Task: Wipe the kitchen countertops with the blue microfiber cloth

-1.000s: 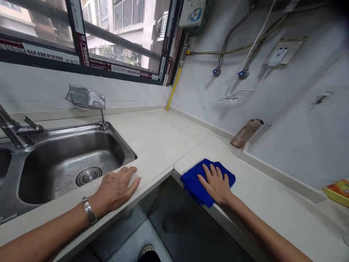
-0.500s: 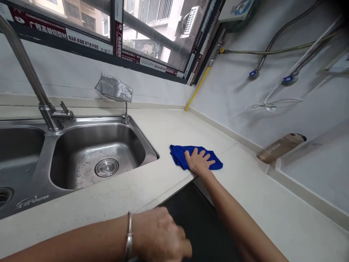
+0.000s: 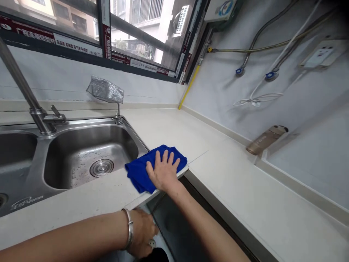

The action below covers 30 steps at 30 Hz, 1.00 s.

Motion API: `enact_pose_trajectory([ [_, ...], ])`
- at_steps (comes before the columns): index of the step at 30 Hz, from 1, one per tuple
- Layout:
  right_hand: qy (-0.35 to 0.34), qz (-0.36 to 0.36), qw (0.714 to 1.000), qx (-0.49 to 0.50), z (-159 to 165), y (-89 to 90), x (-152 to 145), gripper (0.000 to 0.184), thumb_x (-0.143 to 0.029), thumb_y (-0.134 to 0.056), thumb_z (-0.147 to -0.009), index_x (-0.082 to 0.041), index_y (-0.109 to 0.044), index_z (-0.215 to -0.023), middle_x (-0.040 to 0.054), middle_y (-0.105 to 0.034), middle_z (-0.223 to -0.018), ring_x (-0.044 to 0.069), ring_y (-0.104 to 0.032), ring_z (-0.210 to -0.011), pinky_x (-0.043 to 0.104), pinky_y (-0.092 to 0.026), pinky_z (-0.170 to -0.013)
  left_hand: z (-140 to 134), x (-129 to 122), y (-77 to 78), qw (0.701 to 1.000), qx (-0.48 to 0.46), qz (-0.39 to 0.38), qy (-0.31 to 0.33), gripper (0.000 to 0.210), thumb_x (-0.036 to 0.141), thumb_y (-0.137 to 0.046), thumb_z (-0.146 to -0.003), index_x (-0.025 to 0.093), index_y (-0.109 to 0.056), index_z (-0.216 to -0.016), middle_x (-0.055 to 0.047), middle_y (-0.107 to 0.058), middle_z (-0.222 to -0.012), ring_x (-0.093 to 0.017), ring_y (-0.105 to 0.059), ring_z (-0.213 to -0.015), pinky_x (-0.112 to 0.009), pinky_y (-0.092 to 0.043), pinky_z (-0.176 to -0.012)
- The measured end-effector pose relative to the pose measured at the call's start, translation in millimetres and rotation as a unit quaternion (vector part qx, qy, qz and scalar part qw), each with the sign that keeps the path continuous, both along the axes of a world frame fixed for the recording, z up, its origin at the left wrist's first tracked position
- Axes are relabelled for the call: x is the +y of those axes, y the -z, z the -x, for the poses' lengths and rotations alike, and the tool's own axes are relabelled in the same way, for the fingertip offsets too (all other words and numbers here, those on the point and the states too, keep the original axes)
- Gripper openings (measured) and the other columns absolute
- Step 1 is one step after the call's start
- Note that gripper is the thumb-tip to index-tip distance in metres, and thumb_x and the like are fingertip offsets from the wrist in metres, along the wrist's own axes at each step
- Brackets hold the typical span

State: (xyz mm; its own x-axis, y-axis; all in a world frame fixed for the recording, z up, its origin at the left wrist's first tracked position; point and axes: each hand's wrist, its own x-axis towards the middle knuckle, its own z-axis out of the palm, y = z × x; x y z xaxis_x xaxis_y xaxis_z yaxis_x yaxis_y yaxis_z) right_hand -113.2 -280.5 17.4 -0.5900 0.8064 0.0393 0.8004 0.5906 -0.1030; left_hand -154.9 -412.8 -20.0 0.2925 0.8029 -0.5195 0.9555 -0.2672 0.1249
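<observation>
My right hand (image 3: 163, 173) lies flat on a blue cloth (image 3: 140, 173), fingers spread, pressing it against the pale countertop (image 3: 79, 209). The cloth is bunched beside the sink's right corner and reaches the counter's front edge, one corner hanging just over it. My left hand (image 3: 143, 233), with a silver bangle at the wrist, is below the counter's front edge. Its fingers are curled in; the palm side is hidden, so whether it holds anything does not show. A steel double sink (image 3: 38, 153) with water drops in its right bowl is left of the cloth.
A tall faucet (image 3: 40, 118) rises behind the sink. Silver wrap (image 3: 105, 90) covers a small spout at its back corner. A brown bottle (image 3: 265, 141) leans against the right wall. Under the counter edge are dark panels (image 3: 177, 218). Hoses and valves (image 3: 240, 71) line the wall.
My right hand has slid the blue cloth left toward the sink corner and the counter's front edge. My left hand has shifted left and sits lower against the counter. The view has turned slightly right.
</observation>
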Motion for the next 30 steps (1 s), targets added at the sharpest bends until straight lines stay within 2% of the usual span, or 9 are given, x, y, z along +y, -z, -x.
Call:
enact_pose_trajectory([
  [4,-0.053,-0.003,0.997,0.047,-14,3.8,-9,0.077,-0.061,-0.028,-0.099,-0.011,-0.027,-0.157,0.0227,-0.018,-0.162,0.047,-0.007,-0.148,0.072,-0.005,-0.114,12,-9,31.5,0.994,-0.028,-0.106,0.004,0.041,0.034,-0.069,-0.072,0.021,-0.069,-0.111,-0.009,-0.074,-0.090,-0.028,-0.069,-0.076,-0.038,-0.051,-0.078],
  [6,-0.084,-0.012,0.994,0.066,-25,5.7,-8,0.077,-0.062,-0.030,-0.099,-0.012,-0.029,-0.156,0.0213,-0.019,-0.162,0.046,-0.008,-0.148,0.071,-0.006,-0.115,17,-12,39.4,0.990,-0.040,-0.135,-0.001,0.044,0.033,-0.068,-0.072,0.023,-0.068,-0.114,-0.009,-0.074,-0.093,-0.027,-0.068,-0.076,-0.039,-0.050,-0.079],
  [9,-0.126,-0.033,0.989,0.066,-41,7.4,-2,0.073,-0.060,-0.033,-0.099,-0.015,-0.030,-0.157,0.0199,-0.019,-0.162,0.043,-0.009,-0.149,0.068,-0.008,-0.117,15,-14,33.6,0.989,-0.029,-0.142,0.009,0.044,0.029,-0.067,-0.070,0.020,-0.069,-0.113,-0.012,-0.073,-0.093,-0.029,-0.068,-0.076,-0.039,-0.050,-0.076],
  [13,-0.167,-0.070,0.982,0.047,-64,9.8,12,0.065,-0.053,-0.035,-0.100,-0.019,-0.033,-0.156,0.0157,-0.022,-0.162,0.037,-0.014,-0.150,0.063,-0.013,-0.120,-7,-19,9.3,0.997,-0.010,-0.062,0.049,0.041,0.036,-0.068,-0.073,0.021,-0.071,-0.111,-0.013,-0.074,-0.082,-0.032,-0.069,-0.071,-0.041,-0.051,-0.069],
  [15,-0.204,-0.094,0.973,0.047,-79,14.1,22,0.061,-0.048,-0.033,-0.101,-0.019,-0.035,-0.155,0.0129,-0.024,-0.162,0.033,-0.016,-0.151,0.059,-0.015,-0.121,-20,-26,4.2,0.995,-0.045,-0.038,0.086,0.039,0.038,-0.065,-0.077,0.021,-0.072,-0.112,-0.014,-0.075,-0.083,-0.033,-0.070,-0.073,-0.043,-0.052,-0.069],
  [18,-0.308,-0.149,0.938,0.049,-105,26.4,39,0.062,-0.045,-0.037,-0.100,-0.015,-0.034,-0.154,0.0129,-0.020,-0.163,0.029,-0.012,-0.152,0.056,-0.016,-0.123,-36,-38,11.4,0.991,-0.056,-0.027,0.115,0.034,0.021,-0.064,-0.075,0.019,-0.074,-0.107,-0.018,-0.076,-0.088,-0.036,-0.071,-0.078,-0.049,-0.055,-0.071],
  [21,-0.357,-0.205,0.910,0.051,-124,41.7,54,0.062,-0.041,-0.047,-0.098,-0.013,-0.035,-0.152,0.0149,-0.020,-0.163,0.030,-0.009,-0.152,0.058,-0.016,-0.123,-41,-40,20.4,0.998,-0.015,-0.009,0.062,0.033,0.017,-0.065,-0.072,0.018,-0.077,-0.102,-0.022,-0.075,-0.094,-0.042,-0.070,-0.085,-0.057,-0.055,-0.072],
  [27,-0.328,-0.238,0.909,0.095,-117,60.3,52,0.061,-0.026,-0.053,-0.089,-0.015,-0.034,-0.147,0.0185,-0.030,-0.157,0.032,-0.016,-0.150,0.062,-0.021,-0.120,-30,-19,15.0,0.997,-0.042,-0.004,0.060,0.047,0.035,-0.069,-0.070,0.013,-0.074,-0.111,-0.022,-0.075,-0.089,-0.039,-0.070,-0.075,-0.055,-0.056,-0.070],
  [30,-0.306,-0.261,0.908,0.115,-107,62.0,37,0.069,-0.019,-0.054,-0.084,-0.012,-0.029,-0.147,0.0222,-0.030,-0.154,0.036,-0.016,-0.149,0.067,-0.021,-0.118,-34,-17,28.8,0.995,-0.082,-0.003,0.063,0.037,0.038,-0.072,-0.067,0.020,-0.078,-0.099,-0.019,-0.075,-0.084,-0.040,-0.070,-0.078,-0.055,-0.056,-0.068],
])
